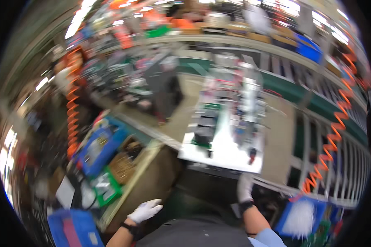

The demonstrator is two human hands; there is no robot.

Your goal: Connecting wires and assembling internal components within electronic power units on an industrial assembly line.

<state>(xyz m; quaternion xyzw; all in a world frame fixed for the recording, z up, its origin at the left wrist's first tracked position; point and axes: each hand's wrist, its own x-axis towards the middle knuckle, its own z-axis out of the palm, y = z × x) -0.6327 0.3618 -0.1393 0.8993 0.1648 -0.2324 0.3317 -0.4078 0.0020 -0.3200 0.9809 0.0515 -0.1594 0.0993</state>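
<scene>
The white-gloved left hand point(145, 210) extends loose, empty fingers; beyond the white-gloved right hand's point(245, 190) fingers, grip unclear, lies a flat white rectangular board point(224, 154), presumably for reach.

We look from the person's head, down and forward through a wide fisheye view. Nearest to us, at the bottom centre of the frame, is the person's dark grey cloth-covered torso point(189, 234); the white-gloved left hand point(146, 210) and white-gloved right hand point(245, 188) show just above it. The bright white flat rectangular panel point(231, 159) sits farther off, right of centre, and the long pale shelf edge point(210, 38) arches across the top, farther still. Blur smears our view.
</scene>
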